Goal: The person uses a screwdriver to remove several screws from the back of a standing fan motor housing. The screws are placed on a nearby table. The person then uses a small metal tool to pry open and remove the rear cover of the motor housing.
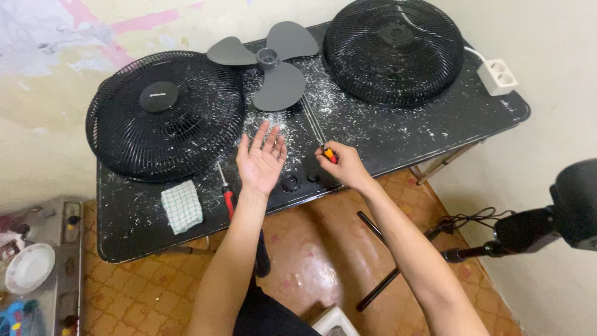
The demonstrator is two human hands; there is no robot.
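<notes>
A scuffed black table [435, 134] stands over brown tiles; the right hand [344, 165] grips an orange-handled screwdriver [328, 154], the left hand [262, 160] spread wide, palm up.

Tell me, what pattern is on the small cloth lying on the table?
The cloth is white with a fine green check, seen in the head view.

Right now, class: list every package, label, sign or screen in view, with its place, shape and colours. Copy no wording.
Round badge: centre of the left fan guard on the black table; black disc with small pale lettering.
Plain hub: centre of the right fan guard; black, no label discernible.
No packages, signs or screens show.
</notes>
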